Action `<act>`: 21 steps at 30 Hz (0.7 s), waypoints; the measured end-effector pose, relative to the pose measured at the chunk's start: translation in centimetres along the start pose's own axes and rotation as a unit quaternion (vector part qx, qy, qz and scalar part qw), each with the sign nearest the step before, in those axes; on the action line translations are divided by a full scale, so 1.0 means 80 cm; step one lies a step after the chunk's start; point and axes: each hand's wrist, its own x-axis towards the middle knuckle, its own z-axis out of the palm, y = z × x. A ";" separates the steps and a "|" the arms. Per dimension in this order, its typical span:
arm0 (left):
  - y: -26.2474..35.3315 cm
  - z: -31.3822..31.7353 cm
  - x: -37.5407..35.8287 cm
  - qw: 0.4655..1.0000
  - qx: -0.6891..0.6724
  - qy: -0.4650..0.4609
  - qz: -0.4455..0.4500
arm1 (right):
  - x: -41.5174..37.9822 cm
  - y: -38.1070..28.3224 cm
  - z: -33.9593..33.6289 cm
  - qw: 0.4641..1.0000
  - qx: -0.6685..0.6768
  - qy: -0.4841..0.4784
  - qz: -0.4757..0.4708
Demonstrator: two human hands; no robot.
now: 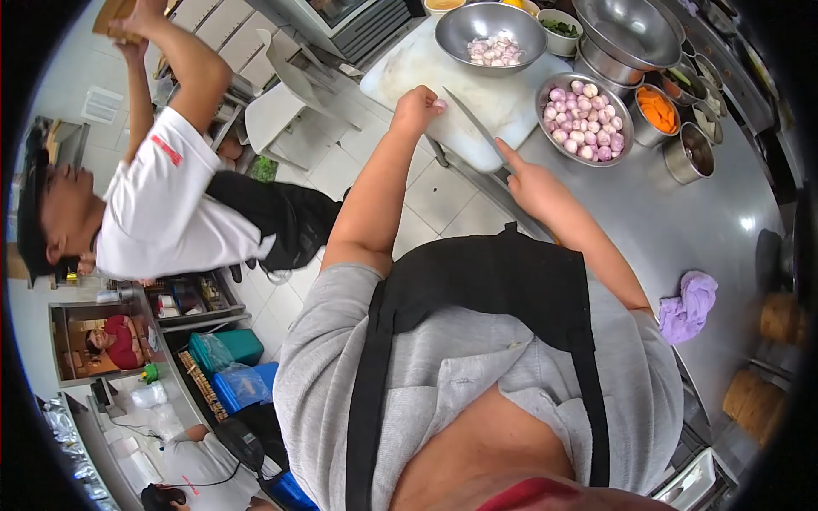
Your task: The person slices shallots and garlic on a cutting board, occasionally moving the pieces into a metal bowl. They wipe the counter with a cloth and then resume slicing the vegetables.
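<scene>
My left hand (416,111) is closed in a pinch on a small pinkish shallot (440,104) over the near edge of the white cutting board (396,72). My right hand (537,183) grips a long knife (470,115), index finger stretched along the blade's top, the blade slanting across the board between my hands. Behind the knife, a metal bowl (452,43) holds pale peeled shallots (497,51). To the right, another metal bowl (543,102) is full of purple-white shallots (586,119).
Steel counter (630,204) bears a tin of orange pieces (656,111), a metal pot (688,157), stacked bowls (626,30) and a purple cloth (688,307). A co-worker (179,204) stands at left with raised arms, near a white chair (285,102). Other people appear lower left.
</scene>
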 end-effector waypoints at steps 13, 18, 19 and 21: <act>0.021 -0.006 -0.003 0.989 0.133 -0.021 0.067 | -0.017 -0.011 0.000 1.000 -0.016 -0.003 -0.025; 0.023 -0.010 -0.002 0.987 0.139 -0.015 0.077 | -0.018 -0.020 -0.005 1.000 -0.005 -0.011 -0.010; 0.025 -0.009 -0.003 0.989 0.127 -0.015 0.071 | -0.017 -0.019 -0.005 1.000 -0.007 -0.011 -0.010; 0.027 -0.010 -0.002 0.988 0.134 -0.026 0.074 | -0.014 -0.016 -0.003 1.000 0.004 -0.016 -0.002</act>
